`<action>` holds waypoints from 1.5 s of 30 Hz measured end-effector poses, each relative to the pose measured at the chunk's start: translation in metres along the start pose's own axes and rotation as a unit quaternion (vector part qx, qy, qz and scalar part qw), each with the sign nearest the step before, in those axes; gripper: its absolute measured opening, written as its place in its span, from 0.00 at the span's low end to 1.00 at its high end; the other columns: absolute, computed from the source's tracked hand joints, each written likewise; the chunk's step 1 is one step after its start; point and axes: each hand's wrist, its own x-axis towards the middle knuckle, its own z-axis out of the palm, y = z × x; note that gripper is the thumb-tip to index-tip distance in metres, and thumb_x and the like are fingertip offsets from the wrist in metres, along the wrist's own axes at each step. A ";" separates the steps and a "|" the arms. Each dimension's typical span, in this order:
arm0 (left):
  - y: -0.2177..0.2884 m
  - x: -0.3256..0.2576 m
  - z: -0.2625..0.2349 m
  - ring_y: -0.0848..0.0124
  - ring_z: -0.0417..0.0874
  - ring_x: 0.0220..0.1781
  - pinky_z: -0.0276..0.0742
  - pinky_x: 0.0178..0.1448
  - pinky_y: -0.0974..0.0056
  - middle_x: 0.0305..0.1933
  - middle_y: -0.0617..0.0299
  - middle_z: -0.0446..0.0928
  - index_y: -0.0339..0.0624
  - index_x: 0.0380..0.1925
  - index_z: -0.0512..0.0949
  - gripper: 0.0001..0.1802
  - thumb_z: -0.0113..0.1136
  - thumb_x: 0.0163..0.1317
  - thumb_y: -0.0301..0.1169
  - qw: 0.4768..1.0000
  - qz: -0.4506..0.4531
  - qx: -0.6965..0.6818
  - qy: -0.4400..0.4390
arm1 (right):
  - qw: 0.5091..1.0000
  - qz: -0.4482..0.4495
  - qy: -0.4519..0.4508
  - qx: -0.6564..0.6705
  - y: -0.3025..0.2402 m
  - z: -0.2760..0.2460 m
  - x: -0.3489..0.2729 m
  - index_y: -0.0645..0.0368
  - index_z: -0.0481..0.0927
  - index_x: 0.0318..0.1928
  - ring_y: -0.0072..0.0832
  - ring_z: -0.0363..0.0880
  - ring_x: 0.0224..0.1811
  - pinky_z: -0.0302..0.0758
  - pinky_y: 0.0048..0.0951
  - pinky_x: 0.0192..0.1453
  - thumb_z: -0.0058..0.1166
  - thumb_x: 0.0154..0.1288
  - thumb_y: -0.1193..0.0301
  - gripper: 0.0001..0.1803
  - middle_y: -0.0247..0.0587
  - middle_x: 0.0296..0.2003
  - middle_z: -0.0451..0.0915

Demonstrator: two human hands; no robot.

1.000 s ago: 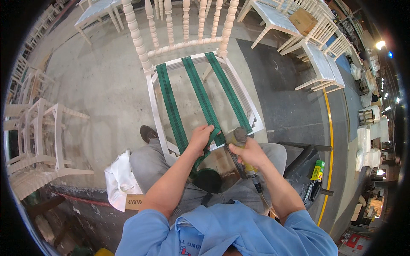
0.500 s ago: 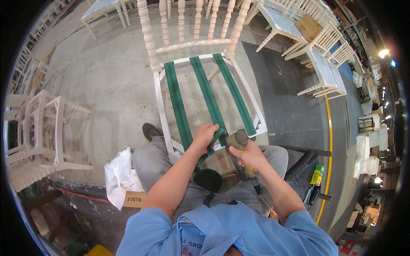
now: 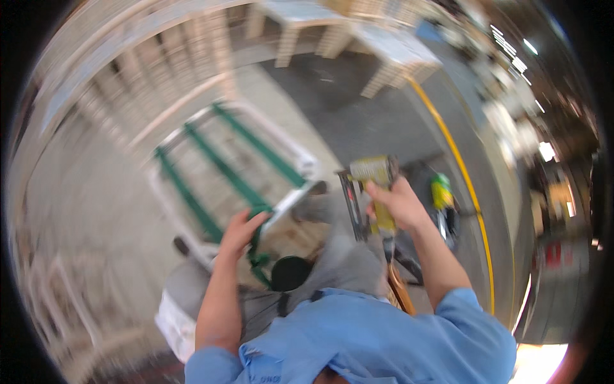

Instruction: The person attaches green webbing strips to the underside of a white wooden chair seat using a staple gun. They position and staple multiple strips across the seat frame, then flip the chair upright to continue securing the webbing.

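A white chair frame (image 3: 167, 198) stands in front of me, with three green webbing straps (image 3: 222, 168) running from back to front over its open seat. My left hand (image 3: 240, 234) is at the near rail, its fingers closed on the loose end of the middle strap. From there the webbing hangs down to a dark green roll (image 3: 291, 274) by my lap. Off to the right, clear of the chair, my right hand (image 3: 398, 203) grips a yellow-green air staple gun (image 3: 374, 170) with a black magazine. The picture is blurred by motion.
More pale chairs (image 3: 396, 54) stand at the far right, and a chair frame (image 3: 70, 301) lies at the lower left. A green-yellow box (image 3: 441, 192) rests right of my right hand. A yellow line (image 3: 457, 157) crosses the floor. A white bag (image 3: 176, 326) is beside my leg.
The view has swung to the right. My right hand has carried the staple gun away from the chair's near rail to the right. My left hand stays at the strap.
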 end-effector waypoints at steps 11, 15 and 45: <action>-0.027 -0.022 0.038 0.48 0.84 0.43 0.76 0.49 0.54 0.39 0.45 0.83 0.35 0.50 0.79 0.17 0.61 0.65 0.34 0.911 0.120 0.377 0.114 | 0.959 0.140 0.207 0.135 0.141 -0.217 -0.066 0.57 0.76 0.53 0.27 0.77 0.25 0.75 0.31 0.24 0.65 0.66 0.55 0.24 0.36 0.39 0.76; -0.029 -0.027 0.045 0.62 0.82 0.41 0.75 0.50 0.59 0.38 0.50 0.81 0.34 0.51 0.78 0.18 0.60 0.66 0.33 0.883 0.127 0.432 0.129 | 0.938 0.198 0.169 0.231 0.203 -0.229 -0.057 0.57 0.76 0.52 0.29 0.79 0.26 0.78 0.32 0.26 0.64 0.65 0.52 0.25 0.37 0.38 0.76; 0.022 -0.034 0.007 0.71 0.82 0.31 0.81 0.37 0.64 0.33 0.63 0.80 0.36 0.40 0.79 0.11 0.58 0.71 0.34 0.960 -0.060 -0.256 0.100 | 0.960 0.065 0.262 -0.078 0.212 -0.218 -0.158 0.57 0.70 0.65 0.19 0.78 0.32 0.73 0.20 0.31 0.64 0.63 0.73 0.30 0.31 0.33 0.77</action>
